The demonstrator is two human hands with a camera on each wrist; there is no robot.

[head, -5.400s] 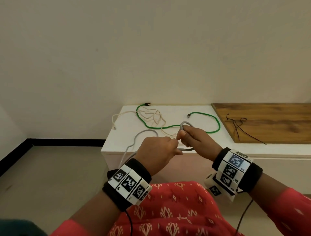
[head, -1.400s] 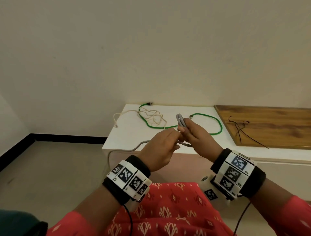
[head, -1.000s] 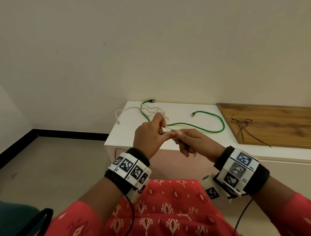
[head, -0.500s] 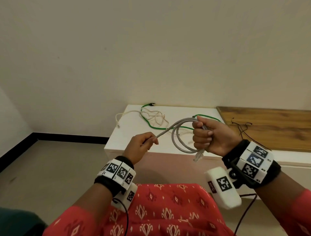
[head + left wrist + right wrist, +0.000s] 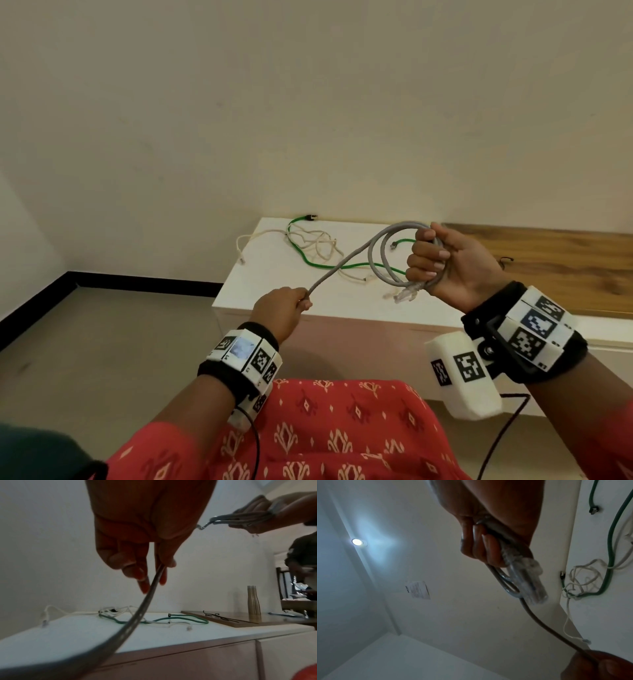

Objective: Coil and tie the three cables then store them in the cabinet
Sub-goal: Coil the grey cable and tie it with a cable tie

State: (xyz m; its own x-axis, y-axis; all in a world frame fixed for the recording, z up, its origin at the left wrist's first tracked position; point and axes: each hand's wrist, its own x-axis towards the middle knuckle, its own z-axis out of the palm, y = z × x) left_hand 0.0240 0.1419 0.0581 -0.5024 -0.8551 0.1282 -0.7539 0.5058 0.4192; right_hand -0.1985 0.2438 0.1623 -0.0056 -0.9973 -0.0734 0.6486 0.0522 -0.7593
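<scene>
My right hand [image 5: 442, 262] grips a small coil of the grey cable [image 5: 376, 253], held up over the white cabinet top [image 5: 274, 294]; its clear plug [image 5: 406, 294] sticks out below the fist. A straight run of the grey cable [image 5: 145, 605] leads down-left to my left hand [image 5: 286, 308], which pinches it between thumb and fingers. In the right wrist view the clear plug [image 5: 527, 582] and grey cable loops [image 5: 505, 584] show under the curled fingers. The green cable [image 5: 349, 265] and the white cable [image 5: 315, 240] lie loose and tangled on the cabinet top.
A wooden board [image 5: 555, 260] with black ties [image 5: 228, 618] lies on the right part of the top. A tall beige bottle-like object [image 5: 254, 604] stands behind it. Cabinet doors [image 5: 205, 660] are closed below. Another person [image 5: 303, 555] stands far right. Grey floor [image 5: 102, 342] lies left.
Both hands moved apart from a close pinch. The right hand rose and turned palm-in with a coil formed; the left hand slid down-left along the grey cable, drawing it taut.
</scene>
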